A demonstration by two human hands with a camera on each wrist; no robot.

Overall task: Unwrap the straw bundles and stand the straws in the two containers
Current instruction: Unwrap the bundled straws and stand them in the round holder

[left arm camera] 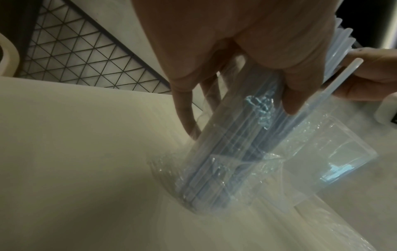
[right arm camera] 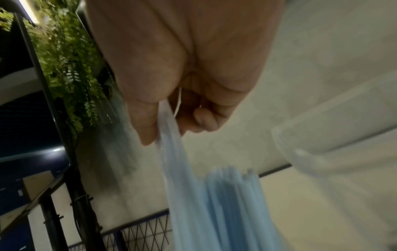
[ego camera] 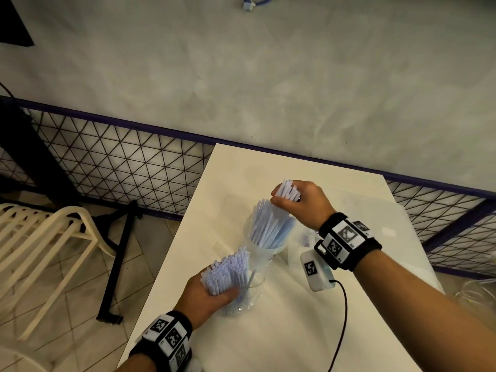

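Observation:
On the white table [ego camera: 268, 331] stand two clear containers. My left hand [ego camera: 209, 294] grips a thick bundle of pale blue straws [ego camera: 228, 272], and their lower ends reach down into the near container [ego camera: 251, 296]. The left wrist view has that hand [left arm camera: 247, 59] wrapped round the bundle [left arm camera: 225, 144], with crinkled clear film at its foot. Many straws [ego camera: 268, 224] lean in the far container [ego camera: 264, 251]. Just above them my right hand [ego camera: 303, 202] pinches a small bunch of straws [ego camera: 287, 190]. From the right wrist, its fingers [right arm camera: 148, 129] clamp the blurred straws [right arm camera: 171, 152].
Crumpled clear wrap [ego camera: 304, 238] lies by my right wrist. A white box with a black cable [ego camera: 318, 272] hangs under that wrist. The table's left edge drops to a tiled floor with a cream plastic chair [ego camera: 40, 251]. A wire mesh fence [ego camera: 120, 157] runs behind.

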